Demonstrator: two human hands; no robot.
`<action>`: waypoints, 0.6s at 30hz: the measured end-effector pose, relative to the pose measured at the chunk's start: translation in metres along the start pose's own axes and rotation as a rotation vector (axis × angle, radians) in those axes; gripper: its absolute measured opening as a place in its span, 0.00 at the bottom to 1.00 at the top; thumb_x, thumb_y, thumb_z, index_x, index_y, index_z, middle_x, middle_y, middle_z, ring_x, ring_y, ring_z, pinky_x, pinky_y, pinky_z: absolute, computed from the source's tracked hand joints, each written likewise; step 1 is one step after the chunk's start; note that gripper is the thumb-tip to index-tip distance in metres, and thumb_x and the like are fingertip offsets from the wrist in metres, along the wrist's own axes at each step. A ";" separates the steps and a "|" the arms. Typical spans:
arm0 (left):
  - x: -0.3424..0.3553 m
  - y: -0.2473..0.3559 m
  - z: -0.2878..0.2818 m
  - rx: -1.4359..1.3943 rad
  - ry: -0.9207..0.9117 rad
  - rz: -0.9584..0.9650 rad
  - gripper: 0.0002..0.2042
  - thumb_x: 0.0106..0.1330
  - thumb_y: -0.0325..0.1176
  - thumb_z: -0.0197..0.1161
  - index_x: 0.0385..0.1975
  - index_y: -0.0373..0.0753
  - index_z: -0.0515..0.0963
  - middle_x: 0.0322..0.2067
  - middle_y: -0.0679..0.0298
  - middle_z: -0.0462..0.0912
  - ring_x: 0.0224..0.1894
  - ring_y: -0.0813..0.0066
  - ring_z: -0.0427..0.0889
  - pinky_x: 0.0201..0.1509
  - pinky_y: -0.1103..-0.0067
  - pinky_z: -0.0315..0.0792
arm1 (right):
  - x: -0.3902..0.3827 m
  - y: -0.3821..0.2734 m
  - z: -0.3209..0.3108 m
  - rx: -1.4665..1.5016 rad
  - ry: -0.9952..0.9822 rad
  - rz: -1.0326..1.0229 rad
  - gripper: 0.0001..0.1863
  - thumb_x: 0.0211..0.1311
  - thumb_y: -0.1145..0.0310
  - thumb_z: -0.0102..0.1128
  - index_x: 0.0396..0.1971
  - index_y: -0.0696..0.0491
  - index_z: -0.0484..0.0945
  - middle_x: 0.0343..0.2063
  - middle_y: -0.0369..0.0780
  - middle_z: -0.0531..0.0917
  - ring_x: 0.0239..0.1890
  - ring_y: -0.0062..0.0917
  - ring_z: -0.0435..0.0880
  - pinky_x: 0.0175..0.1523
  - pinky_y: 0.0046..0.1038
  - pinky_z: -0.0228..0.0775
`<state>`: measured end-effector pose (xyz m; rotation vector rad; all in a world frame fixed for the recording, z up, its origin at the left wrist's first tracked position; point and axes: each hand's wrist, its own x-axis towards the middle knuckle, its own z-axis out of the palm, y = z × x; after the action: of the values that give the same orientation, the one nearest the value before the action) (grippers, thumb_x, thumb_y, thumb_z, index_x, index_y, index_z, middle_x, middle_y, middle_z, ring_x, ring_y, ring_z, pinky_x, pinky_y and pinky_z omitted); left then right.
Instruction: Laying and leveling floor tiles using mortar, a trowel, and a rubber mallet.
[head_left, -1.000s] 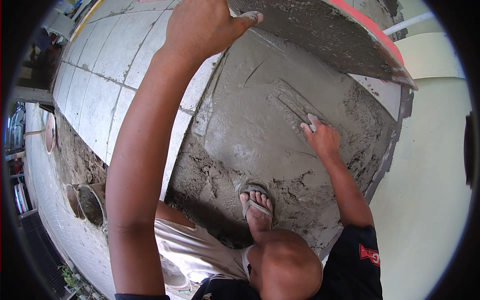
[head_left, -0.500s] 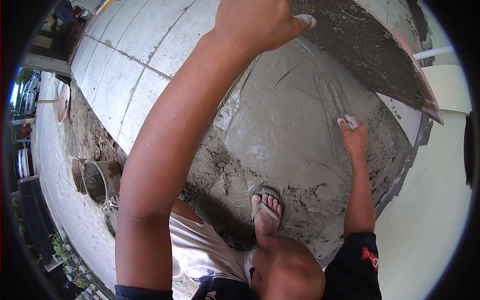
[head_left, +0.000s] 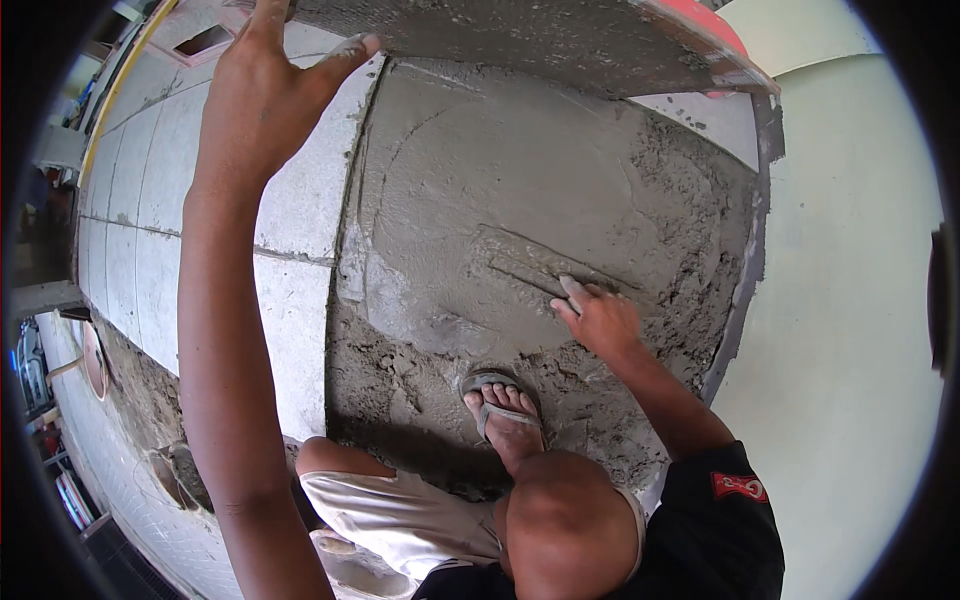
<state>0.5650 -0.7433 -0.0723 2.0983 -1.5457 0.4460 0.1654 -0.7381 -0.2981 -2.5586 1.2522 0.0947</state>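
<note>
Near the top left, my left hand (head_left: 255, 115) grips the edge of a large slab (head_left: 540, 35), whose tilted face is coated in grey mortar and whose far edge shows red. My right hand (head_left: 610, 325) is closed on the handle of a flat trowel (head_left: 520, 260), which lies on a bed of wet mortar (head_left: 480, 160), partly sunk in grey film. The bed is smooth at the middle and rough and lumpy along its right and lower parts. My sandalled foot (head_left: 500, 420) stands at its lower edge.
Pale square tiles (head_left: 290, 330) border the mortar on the left, with a pale wall (head_left: 840, 300) on the right. Buckets (head_left: 185, 470), a round pan (head_left: 95, 360) and a strip of bare soil (head_left: 140, 390) lie at the lower left. A yellow strip (head_left: 115, 100) runs along the far left.
Since half a second ago my right hand and trowel have moved left and down, the trowel turning flatter. My left hand and the slab appear farther up and left as the view shifted.
</note>
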 end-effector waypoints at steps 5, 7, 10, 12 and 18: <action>-0.005 -0.006 0.007 -0.011 0.042 0.032 0.51 0.60 0.54 0.75 0.78 0.43 0.52 0.63 0.39 0.76 0.66 0.42 0.75 0.67 0.53 0.72 | -0.056 0.136 -0.022 0.067 0.316 0.503 0.27 0.67 0.43 0.63 0.52 0.52 0.86 0.39 0.52 0.88 0.42 0.48 0.89 0.48 0.43 0.79; -0.006 -0.006 0.009 -0.020 0.058 0.051 0.51 0.60 0.56 0.75 0.79 0.44 0.53 0.63 0.40 0.76 0.67 0.43 0.75 0.68 0.51 0.72 | -0.080 0.168 -0.029 0.169 0.353 0.605 0.28 0.67 0.44 0.62 0.53 0.54 0.85 0.41 0.53 0.87 0.46 0.48 0.88 0.52 0.42 0.78; -0.009 -0.003 0.011 -0.033 0.065 0.033 0.51 0.60 0.57 0.75 0.79 0.45 0.54 0.64 0.42 0.75 0.68 0.43 0.74 0.69 0.51 0.71 | -0.096 0.179 -0.035 0.112 0.300 0.673 0.29 0.68 0.46 0.63 0.57 0.55 0.82 0.46 0.53 0.85 0.50 0.47 0.86 0.55 0.42 0.75; -0.012 0.002 0.009 -0.051 0.065 -0.020 0.51 0.60 0.57 0.74 0.79 0.44 0.54 0.66 0.42 0.73 0.69 0.42 0.71 0.70 0.51 0.69 | -0.082 0.164 -0.042 -0.025 0.264 0.711 0.29 0.69 0.47 0.64 0.59 0.55 0.81 0.49 0.53 0.84 0.52 0.46 0.84 0.57 0.42 0.74; -0.039 0.016 0.005 -0.173 0.095 -0.091 0.52 0.62 0.53 0.74 0.77 0.31 0.50 0.60 0.29 0.73 0.62 0.32 0.77 0.62 0.57 0.75 | 0.018 0.064 -0.113 1.031 0.407 0.474 0.30 0.72 0.40 0.57 0.56 0.53 0.81 0.30 0.37 0.82 0.35 0.27 0.84 0.44 0.30 0.75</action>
<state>0.5375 -0.7193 -0.0940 1.9767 -1.3778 0.3604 0.1187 -0.8215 -0.2082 -1.4045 1.4768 -0.7914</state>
